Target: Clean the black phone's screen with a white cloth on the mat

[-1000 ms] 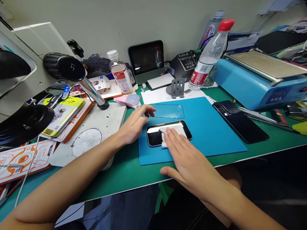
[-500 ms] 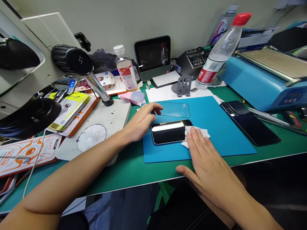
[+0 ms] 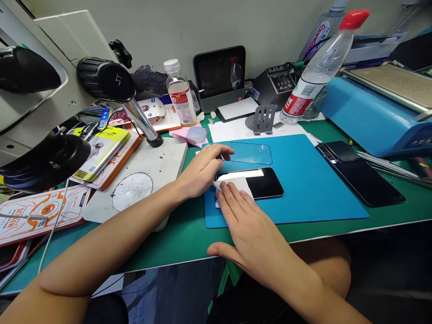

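A phone [image 3: 270,184] with a dark, glossy front lies flat on the blue mat [image 3: 313,180]. My right hand [image 3: 254,234] presses a folded white tissue [image 3: 245,185] onto the left part of its screen, fingers stretched out flat and thumb spread toward me. At the phone's upper left corner rests my left hand [image 3: 204,168], its fingers loosely bent and nothing visible in them; whether it touches the phone I cannot tell. Just behind the phone is a clear, thin glass sheet [image 3: 258,154] with a dark outline, partly covered by the left fingers.
A microscope [image 3: 43,117] on a pale base [image 3: 168,157] stands at left beside stacked boxes [image 3: 101,148]. Behind are a small bottle [image 3: 182,101], a display [image 3: 219,74], a grey stand [image 3: 264,119] and a red-capped bottle [image 3: 315,76]. A dark phone [image 3: 364,175] and blue machine [image 3: 371,117] lie right.
My right hand has slid the tissue leftward across the phone, from its right end to its left part. The phone's right end is now uncovered. My left hand stays in place.
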`<state>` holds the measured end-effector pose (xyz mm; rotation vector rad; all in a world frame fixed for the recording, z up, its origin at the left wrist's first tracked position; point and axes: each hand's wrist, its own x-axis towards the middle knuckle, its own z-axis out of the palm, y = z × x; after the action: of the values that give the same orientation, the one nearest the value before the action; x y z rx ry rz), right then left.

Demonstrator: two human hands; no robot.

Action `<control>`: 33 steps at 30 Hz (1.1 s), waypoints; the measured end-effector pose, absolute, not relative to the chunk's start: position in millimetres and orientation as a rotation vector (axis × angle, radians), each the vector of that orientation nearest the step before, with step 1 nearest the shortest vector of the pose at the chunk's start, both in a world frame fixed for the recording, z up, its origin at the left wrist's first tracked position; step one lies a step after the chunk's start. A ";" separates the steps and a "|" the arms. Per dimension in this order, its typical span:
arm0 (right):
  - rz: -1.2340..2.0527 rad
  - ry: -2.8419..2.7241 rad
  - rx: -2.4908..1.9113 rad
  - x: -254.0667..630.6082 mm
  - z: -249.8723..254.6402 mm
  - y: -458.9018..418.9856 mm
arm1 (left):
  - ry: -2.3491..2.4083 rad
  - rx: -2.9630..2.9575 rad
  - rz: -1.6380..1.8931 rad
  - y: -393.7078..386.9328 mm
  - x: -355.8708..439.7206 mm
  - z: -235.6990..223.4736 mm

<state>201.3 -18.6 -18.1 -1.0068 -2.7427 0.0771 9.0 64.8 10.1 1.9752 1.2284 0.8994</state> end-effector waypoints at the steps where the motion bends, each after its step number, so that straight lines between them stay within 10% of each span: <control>1: 0.085 -2.753 -0.975 207.4 -17.4 -17.8 | 1.229 1.978 0.902 64.9 9.1 10.2; 33: -0.016 -2.772 -0.905 228.5 -11.8 1.7 | 1.188 2.033 0.897 64.2 9.8 10.2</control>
<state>228.5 1.7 -11.8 -0.9048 -2.7721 -0.0164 9.8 64.2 10.2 2.0334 1.1884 0.8972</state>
